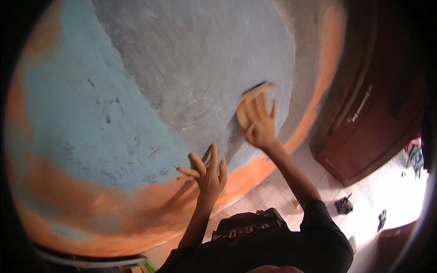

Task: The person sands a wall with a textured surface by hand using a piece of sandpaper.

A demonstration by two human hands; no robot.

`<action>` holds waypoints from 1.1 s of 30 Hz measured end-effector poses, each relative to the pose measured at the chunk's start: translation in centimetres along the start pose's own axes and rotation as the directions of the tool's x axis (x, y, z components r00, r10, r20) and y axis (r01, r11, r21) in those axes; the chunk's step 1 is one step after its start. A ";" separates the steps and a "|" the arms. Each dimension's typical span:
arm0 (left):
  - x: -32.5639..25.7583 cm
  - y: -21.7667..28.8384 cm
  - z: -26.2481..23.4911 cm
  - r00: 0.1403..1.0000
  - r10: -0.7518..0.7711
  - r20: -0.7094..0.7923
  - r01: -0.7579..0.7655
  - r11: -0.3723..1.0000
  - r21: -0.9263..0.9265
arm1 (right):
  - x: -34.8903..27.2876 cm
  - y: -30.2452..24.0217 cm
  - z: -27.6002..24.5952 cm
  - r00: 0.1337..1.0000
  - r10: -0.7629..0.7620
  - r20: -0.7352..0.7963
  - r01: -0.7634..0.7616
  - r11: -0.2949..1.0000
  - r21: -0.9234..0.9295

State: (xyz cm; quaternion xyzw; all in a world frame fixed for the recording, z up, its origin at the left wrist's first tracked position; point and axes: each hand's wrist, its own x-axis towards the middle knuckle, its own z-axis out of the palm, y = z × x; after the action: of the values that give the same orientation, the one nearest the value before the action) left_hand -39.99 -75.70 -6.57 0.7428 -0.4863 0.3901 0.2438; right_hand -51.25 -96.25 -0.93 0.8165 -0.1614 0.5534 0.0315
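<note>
A broad painted wall (195, 54) fills most of the view, with a grey patch over light blue and orange around the edges. My right hand (262, 129) presses a tan pad (242, 113) with a dark edge against the grey area, right of the middle. The fingers lie over the pad, and its exact kind cannot be made out. Lower and to the left, my left hand (210, 179) has its fingers spread, at or close to the wall where blue meets orange. Nothing is in it.
At the right stands a dark red door (373, 118) with a metal handle. Pale floor tiles (259, 198) run along the wall's foot. A small dark container (344, 204) and another dark object (382, 219) lie on the floor near a bright opening.
</note>
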 end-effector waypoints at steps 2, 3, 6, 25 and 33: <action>2.7 1.9 0.2 0.999 -0.039 0.002 0.039 0.998 0.048 | 3.1 2.3 -0.4 0.941 0.273 -0.202 -0.238 0.954 0.182; 3.8 2.8 0.7 0.998 -0.058 0.025 0.056 0.997 0.058 | 3.3 2.7 -1.0 0.950 0.254 -0.182 -0.216 0.955 0.203; 9.3 4.8 -1.9 0.992 -0.123 0.031 0.121 0.992 0.042 | 5.7 3.9 -4.6 0.900 -0.391 0.195 0.389 0.920 0.049; 22.1 2.8 -12.7 0.834 -0.024 -0.552 0.069 0.996 0.062 | 21.5 -7.9 -4.9 0.473 -0.879 -0.059 0.856 0.443 0.265; 22.8 3.3 -12.0 0.832 -0.113 -0.544 0.230 0.961 0.152 | 18.0 -0.6 -4.5 0.514 -0.839 -0.181 0.851 0.472 0.232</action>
State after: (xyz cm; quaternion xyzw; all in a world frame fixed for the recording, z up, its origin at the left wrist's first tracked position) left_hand -41.99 -80.30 18.95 0.6686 -0.2870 0.6054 0.3226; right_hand -49.06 -98.75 17.31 0.7727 0.3458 0.4999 0.1829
